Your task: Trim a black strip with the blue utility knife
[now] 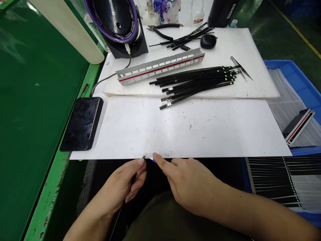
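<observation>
At the front edge of the white board (175, 134), my left hand (127, 180) is closed in a pinch on a thin dark strip (143, 157). Only the strip's tip shows above the thumb, while a thin line hangs below the palm. My right hand (190, 184) is closed around a blue-handled tool (153, 161) with a slim metal tip, its index finger stretched along it. That metal tip meets the strip's end; most of the handle is hidden. Small dark shavings (165, 154) lie on the board just beyond the fingers. Farther back rests a fan of black strips (198, 82).
On a white foam slab (255, 80) lie a grey slotted frame (160, 67) with a red stripe, tweezers (241, 68), cutting pliers (163, 31) and more black strips. A fan (117, 23) stands back left, a black power bank-like block (81, 124) at left. Blue bins (296, 72) flank the right.
</observation>
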Demonstrator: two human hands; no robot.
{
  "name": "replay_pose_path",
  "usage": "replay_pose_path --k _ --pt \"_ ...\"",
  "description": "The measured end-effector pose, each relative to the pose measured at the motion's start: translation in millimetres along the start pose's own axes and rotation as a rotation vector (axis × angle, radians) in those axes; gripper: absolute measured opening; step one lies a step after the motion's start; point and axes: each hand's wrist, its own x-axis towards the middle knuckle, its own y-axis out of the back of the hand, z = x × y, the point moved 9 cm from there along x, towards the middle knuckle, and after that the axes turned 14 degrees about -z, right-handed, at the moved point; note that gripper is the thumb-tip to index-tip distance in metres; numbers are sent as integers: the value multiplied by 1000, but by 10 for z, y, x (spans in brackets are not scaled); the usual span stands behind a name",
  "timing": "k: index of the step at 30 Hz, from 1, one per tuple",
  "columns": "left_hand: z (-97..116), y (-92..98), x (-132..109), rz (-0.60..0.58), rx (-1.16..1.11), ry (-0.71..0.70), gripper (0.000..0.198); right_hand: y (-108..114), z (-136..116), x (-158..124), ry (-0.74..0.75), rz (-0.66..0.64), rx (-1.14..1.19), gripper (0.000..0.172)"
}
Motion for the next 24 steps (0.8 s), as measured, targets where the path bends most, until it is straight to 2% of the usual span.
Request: replay_pose_path --k 24 --pt "-10 25 -26 -14 -7 25 59 17 2 35 -36 -48 8 67"
